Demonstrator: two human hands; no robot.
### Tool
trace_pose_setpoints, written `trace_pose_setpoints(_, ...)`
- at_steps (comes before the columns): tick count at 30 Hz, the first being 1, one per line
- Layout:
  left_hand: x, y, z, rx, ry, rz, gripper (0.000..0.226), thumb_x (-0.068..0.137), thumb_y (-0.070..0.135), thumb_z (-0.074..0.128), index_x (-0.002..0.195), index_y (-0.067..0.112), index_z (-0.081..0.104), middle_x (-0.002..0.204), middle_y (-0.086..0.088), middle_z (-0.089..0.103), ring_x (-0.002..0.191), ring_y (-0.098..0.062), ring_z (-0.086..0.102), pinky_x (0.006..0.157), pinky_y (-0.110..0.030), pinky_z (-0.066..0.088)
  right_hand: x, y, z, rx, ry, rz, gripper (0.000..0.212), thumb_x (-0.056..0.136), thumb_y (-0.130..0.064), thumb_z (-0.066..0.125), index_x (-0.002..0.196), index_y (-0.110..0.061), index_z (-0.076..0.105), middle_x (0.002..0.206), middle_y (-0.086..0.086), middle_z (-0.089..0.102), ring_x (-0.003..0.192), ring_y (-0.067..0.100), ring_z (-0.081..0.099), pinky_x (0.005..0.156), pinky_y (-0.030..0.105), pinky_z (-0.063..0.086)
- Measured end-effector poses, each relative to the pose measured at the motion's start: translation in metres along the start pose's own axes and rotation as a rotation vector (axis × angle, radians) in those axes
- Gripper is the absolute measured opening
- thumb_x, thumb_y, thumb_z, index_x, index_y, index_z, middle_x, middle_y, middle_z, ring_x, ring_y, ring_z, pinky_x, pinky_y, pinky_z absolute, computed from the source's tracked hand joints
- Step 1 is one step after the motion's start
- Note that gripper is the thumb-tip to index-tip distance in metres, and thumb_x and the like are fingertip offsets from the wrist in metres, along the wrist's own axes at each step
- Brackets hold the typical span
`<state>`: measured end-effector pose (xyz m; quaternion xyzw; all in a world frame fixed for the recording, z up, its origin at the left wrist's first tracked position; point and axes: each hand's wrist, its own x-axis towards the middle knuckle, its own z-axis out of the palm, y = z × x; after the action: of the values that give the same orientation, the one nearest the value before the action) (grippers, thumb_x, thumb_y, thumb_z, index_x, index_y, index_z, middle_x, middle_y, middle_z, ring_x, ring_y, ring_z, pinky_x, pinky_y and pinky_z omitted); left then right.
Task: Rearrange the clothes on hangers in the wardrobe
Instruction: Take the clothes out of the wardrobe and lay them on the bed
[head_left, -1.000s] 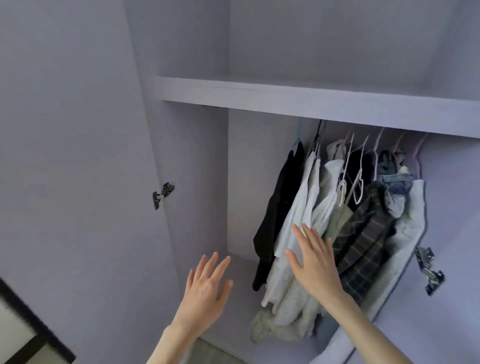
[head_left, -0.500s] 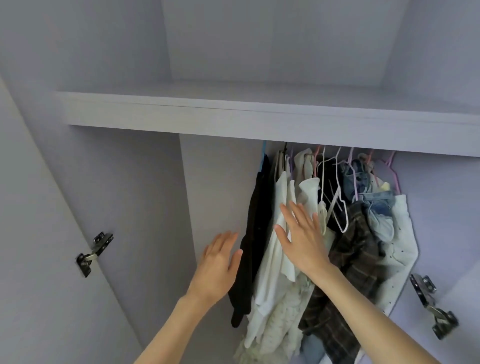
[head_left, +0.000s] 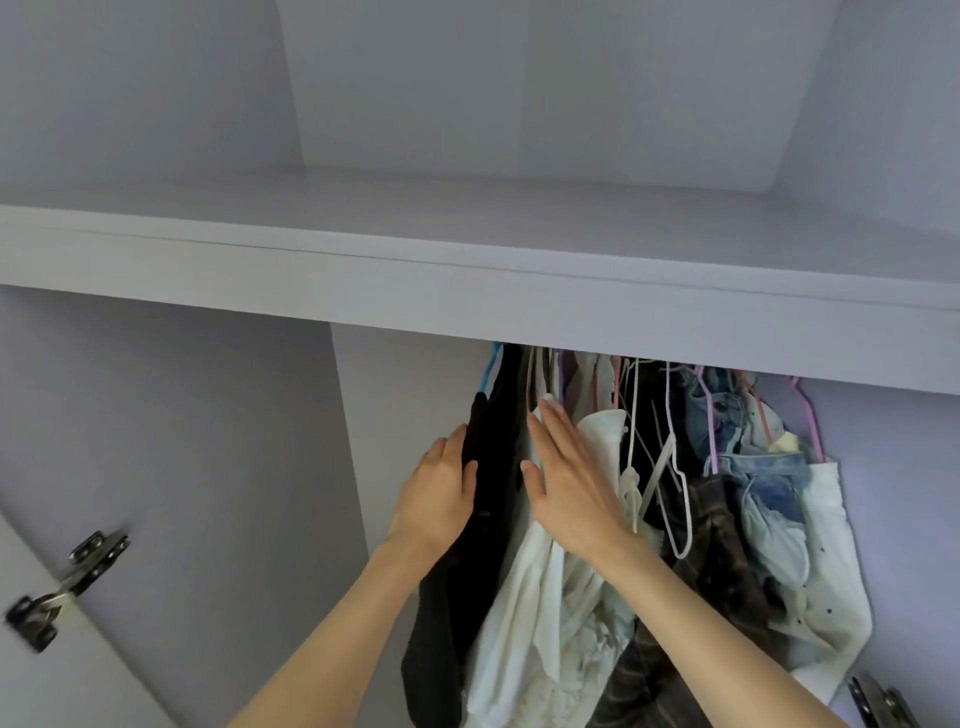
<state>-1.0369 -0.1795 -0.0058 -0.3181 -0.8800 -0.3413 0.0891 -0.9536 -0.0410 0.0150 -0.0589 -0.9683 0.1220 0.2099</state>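
I see both hands up against the hanging clothes under the wardrobe shelf (head_left: 467, 296). My left hand (head_left: 439, 496) lies flat against the left side of the black garment (head_left: 467, 571), the leftmost piece in the row; its fingers are straight and pressed together, the thumb resting on the dark cloth, nothing pinched. My right hand (head_left: 569, 491) lies palm-down on the white shirt (head_left: 524, 613) just right of the black garment, fingers straight and close together, fingertips reaching up toward the hanger necks, thumb held out to the left at the gap between black and white cloth. The 2 hands sit on either side of the black garment, near each other but not touching.

The clothes hang bunched together in the right half of the compartment, their hooks going up behind the shelf's front edge; I cannot see the rail itself. Right of the white shirt hangs a bare white hanger (head_left: 675, 499), then a dark plaid garment (head_left: 727, 561), faded denim (head_left: 748, 441) on a pink hanger (head_left: 810, 426), and a pale dotted garment (head_left: 836, 587) at the far right. A blue hanger (head_left: 492, 369) carries the black piece.

A metal hinge (head_left: 62, 587) sits on the open door at lower left, blurred, and part of another hinge (head_left: 878, 701) shows at the lower right corner.
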Motion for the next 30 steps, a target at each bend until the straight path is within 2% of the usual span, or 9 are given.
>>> trace_pose_setpoints(4, 0.009, -0.002, 0.006, -0.101, 0.074, -0.067, 0.032, 0.098, 0.022, 0.042, 0.126, 0.010, 0.048, 0.107, -0.005, 0.062, 0.089, -0.022, 0.062, 0.075, -0.038, 0.053, -0.001, 0.011, 0.006, 0.011, -0.008, 0.006, 0.056, 0.099, -0.031, 0.022, 0.148, -0.009, 0.005, 0.149, -0.005, -0.017, 0.141, 0.007, -0.016, 0.112, 0.019, -0.010)
trace_pose_setpoints(7, 0.012, -0.004, 0.007, -0.188, 0.120, -0.098, 0.029, 0.097, 0.020, 0.044, 0.121, 0.006, 0.051, 0.085, -0.002, 0.060, 0.064, -0.013, 0.054, 0.058, -0.018, 0.046, -0.001, 0.015, 0.009, 0.013, -0.001, -0.005, 0.070, 0.087, -0.045, 0.004, 0.148, -0.009, 0.005, 0.150, -0.005, -0.016, 0.141, 0.006, -0.015, 0.111, 0.018, -0.011)
trace_pose_setpoints(11, 0.014, -0.005, -0.005, -0.259, 0.165, -0.117, 0.027, 0.097, 0.016, 0.045, 0.119, 0.002, 0.052, 0.075, 0.003, 0.055, 0.055, -0.004, 0.047, 0.052, -0.008, 0.040, 0.000, 0.016, 0.010, 0.046, -0.022, -0.004, 0.056, 0.100, -0.030, 0.025, 0.148, -0.011, 0.001, 0.152, -0.005, -0.018, 0.140, 0.004, -0.018, 0.111, 0.017, -0.013)
trace_pose_setpoints(17, 0.002, -0.012, -0.025, -0.267, 0.214, -0.151, 0.027, 0.097, 0.017, 0.046, 0.118, 0.002, 0.053, 0.067, 0.009, 0.047, 0.046, 0.000, 0.047, 0.047, -0.008, 0.036, 0.000, 0.012, 0.012, 0.069, -0.017, -0.012, 0.053, 0.101, -0.029, 0.031, 0.148, -0.013, 0.013, 0.150, -0.007, -0.015, 0.136, 0.001, -0.020, 0.110, 0.018, -0.013)
trace_pose_setpoints(21, -0.006, -0.012, -0.041, -0.260, 0.255, -0.106, 0.025, 0.096, 0.016, 0.047, 0.115, 0.001, 0.054, 0.064, 0.007, 0.049, 0.046, -0.006, 0.046, 0.047, -0.012, 0.038, -0.001, 0.002, 0.008, 0.007, 0.015, -0.016, 0.066, 0.092, -0.052, 0.016, 0.147, -0.016, 0.022, 0.156, 0.002, 0.005, 0.136, 0.002, -0.013, 0.108, 0.020, -0.015)
trace_pose_setpoints(23, -0.001, -0.014, -0.055, -0.240, 0.291, -0.096, 0.025, 0.096, 0.016, 0.047, 0.115, 0.001, 0.055, 0.064, 0.007, 0.048, 0.045, -0.007, 0.041, 0.048, -0.011, 0.038, 0.000, -0.009, 0.006, 0.026, 0.029, -0.011, 0.065, 0.093, -0.051, 0.019, 0.145, -0.013, 0.028, 0.155, 0.006, 0.017, 0.140, 0.008, -0.003, 0.111, 0.024, -0.010)
trace_pose_setpoints(26, -0.002, -0.019, -0.074, -0.209, 0.305, -0.077, 0.026, 0.096, 0.017, 0.048, 0.115, 0.002, 0.056, 0.064, 0.009, 0.046, 0.048, -0.006, 0.040, 0.049, -0.009, 0.037, 0.005, -0.031, 0.003, 0.051, 0.128, -0.059, 0.066, 0.090, -0.047, 0.018, 0.138, -0.008, 0.043, 0.145, 0.011, 0.039, 0.141, 0.023, 0.024, 0.113, 0.030, 0.001)
trace_pose_setpoints(28, -0.020, -0.024, -0.078, -0.215, 0.287, -0.070, 0.022, 0.096, 0.016, 0.048, 0.112, 0.004, 0.057, 0.063, 0.008, 0.048, 0.048, -0.007, 0.042, 0.050, -0.012, 0.038, 0.007, -0.049, 0.003, 0.120, 0.173, -0.072, 0.054, 0.095, -0.040, 0.029, 0.135, -0.007, 0.047, 0.140, 0.010, 0.046, 0.137, 0.023, 0.032, 0.114, 0.032, 0.012)
trace_pose_setpoints(30, -0.048, -0.031, -0.075, -0.219, 0.271, -0.076, 0.020, 0.096, 0.017, 0.047, 0.110, 0.007, 0.057, 0.062, 0.008, 0.050, 0.050, -0.007, 0.046, 0.050, -0.014, 0.038, 0.008, -0.071, 0.004, 0.274, 0.123, -0.048, 0.043, 0.099, -0.029, 0.037, 0.138, -0.010, 0.043, 0.142, 0.005, 0.044, 0.135, 0.017, 0.033, 0.112, 0.026, 0.020)
